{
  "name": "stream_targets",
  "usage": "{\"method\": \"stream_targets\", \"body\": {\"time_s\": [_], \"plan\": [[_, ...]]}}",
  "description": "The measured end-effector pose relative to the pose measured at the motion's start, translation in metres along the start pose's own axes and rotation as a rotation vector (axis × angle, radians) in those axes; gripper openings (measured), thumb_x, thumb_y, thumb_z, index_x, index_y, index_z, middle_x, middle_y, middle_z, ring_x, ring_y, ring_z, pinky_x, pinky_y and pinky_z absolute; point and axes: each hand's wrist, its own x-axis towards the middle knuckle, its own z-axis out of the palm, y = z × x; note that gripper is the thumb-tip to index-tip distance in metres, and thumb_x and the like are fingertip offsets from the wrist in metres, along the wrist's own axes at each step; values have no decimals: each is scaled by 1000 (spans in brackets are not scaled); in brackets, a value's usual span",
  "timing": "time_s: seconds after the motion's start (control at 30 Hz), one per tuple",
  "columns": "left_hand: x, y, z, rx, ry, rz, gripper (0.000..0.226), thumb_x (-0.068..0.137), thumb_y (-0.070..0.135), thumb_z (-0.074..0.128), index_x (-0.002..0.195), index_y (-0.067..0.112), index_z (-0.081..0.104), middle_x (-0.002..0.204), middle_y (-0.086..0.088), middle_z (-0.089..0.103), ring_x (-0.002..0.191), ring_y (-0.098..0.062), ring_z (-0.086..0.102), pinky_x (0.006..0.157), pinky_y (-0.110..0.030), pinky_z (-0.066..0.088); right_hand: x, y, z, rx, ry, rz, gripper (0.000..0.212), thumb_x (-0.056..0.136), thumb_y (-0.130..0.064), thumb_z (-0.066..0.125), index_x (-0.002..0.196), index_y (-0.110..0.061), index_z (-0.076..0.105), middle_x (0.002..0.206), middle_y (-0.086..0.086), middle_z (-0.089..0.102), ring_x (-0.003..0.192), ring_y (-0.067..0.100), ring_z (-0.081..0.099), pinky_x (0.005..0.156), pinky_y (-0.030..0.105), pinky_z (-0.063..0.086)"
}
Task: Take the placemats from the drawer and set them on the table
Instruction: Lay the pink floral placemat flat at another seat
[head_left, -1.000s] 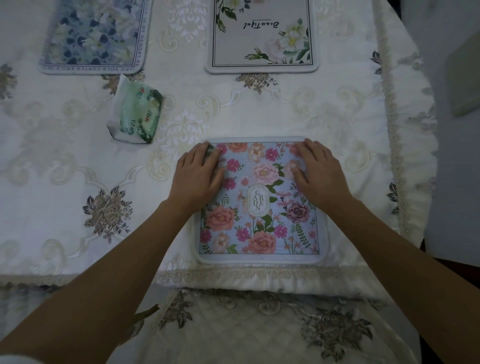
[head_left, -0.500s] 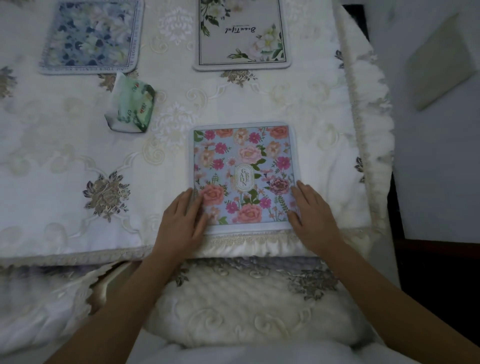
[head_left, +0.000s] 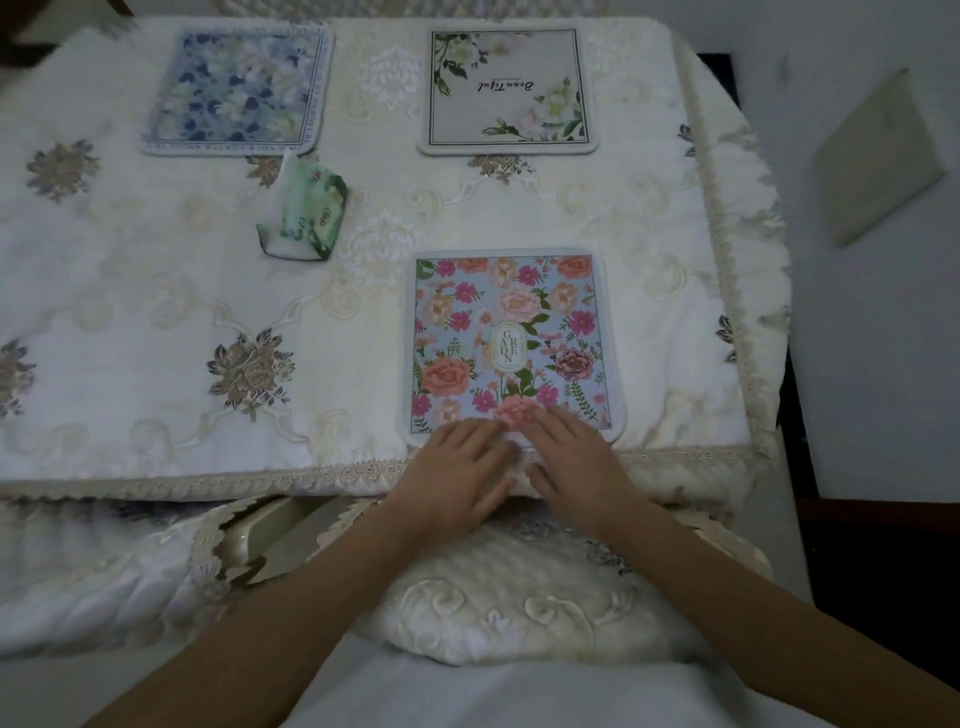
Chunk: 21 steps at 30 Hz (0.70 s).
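A light-blue placemat with pink flowers lies flat on the table near its front edge, right of centre. My left hand and my right hand lie side by side with straight fingers on the mat's near edge and the tablecloth's trim. Neither hand holds anything. Two more placemats lie at the far side: a blue-and-white floral one on the left and a grey one with white flowers and script on the right.
A green tissue pack lies between the blue mat and the near mat. A cushioned chair seat sits under the table's front edge below my arms. The table's right edge drops off with a lace fringe.
Both hands slid from the mat's middle down to its near edge and came together at the centre. The view has pulled back from the table.
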Motion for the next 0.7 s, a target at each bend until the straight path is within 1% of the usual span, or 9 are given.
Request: {"method": "stream_targets", "body": {"time_s": [0.07,0.17,0.27,0.37,0.43,0.53,0.6,0.7], "plan": [[-1,2,5,26,-23,38,51,103,51,33,136,19,56,145,-5,52,132,-24,47,109,-41,36,-1,-9,5,-3,-10,-30,60,95,-38,38,150,-16,38,156,5,38,144,26,33,116,47,33],[-6,-9,8,60,-66,43,56,103,52,30,134,16,58,144,-8,53,131,-27,50,106,-42,42,-7,-5,10,-55,-32,-50,62,91,-39,36,146,-14,46,154,7,43,142,27,38,113,49,37],[-15,-27,6,72,-83,62,55,103,52,31,135,16,58,146,-8,52,133,-26,48,106,-43,44,-15,12,8,-103,-46,-78,62,92,-40,36,148,-16,43,156,5,40,144,26,35,114,47,35],[-24,-45,0,98,-81,88,53,102,51,32,134,17,58,146,-7,51,131,-25,49,101,-40,46,-27,32,3,-135,-51,-85,62,92,-38,38,150,-17,41,158,4,36,145,25,33,116,45,32],[-28,-53,-5,109,-71,66,52,102,51,31,129,17,61,143,-7,53,128,-25,52,97,-39,48,-34,42,0,-151,-60,-59,62,91,-37,41,150,-17,40,159,4,34,145,26,33,115,46,34],[-30,-56,-11,100,-38,12,50,100,52,33,122,18,64,137,-7,57,122,-25,55,93,-39,50,-37,42,-3,-158,-55,-17,62,89,-34,51,148,-16,43,156,6,39,143,28,37,112,49,39],[-28,-50,-10,97,-16,15,50,101,52,34,125,18,63,139,-7,56,123,-25,54,96,-40,50,-33,33,-2,-133,-40,-14,61,90,-33,55,148,-15,44,156,8,39,144,29,36,114,49,35],[-15,-32,-4,75,-4,36,53,102,53,32,132,19,58,143,-6,53,127,-25,51,101,-42,46,-18,10,2,-104,-21,-48,60,92,-36,49,148,-15,43,155,8,39,143,29,35,115,50,33]]}}
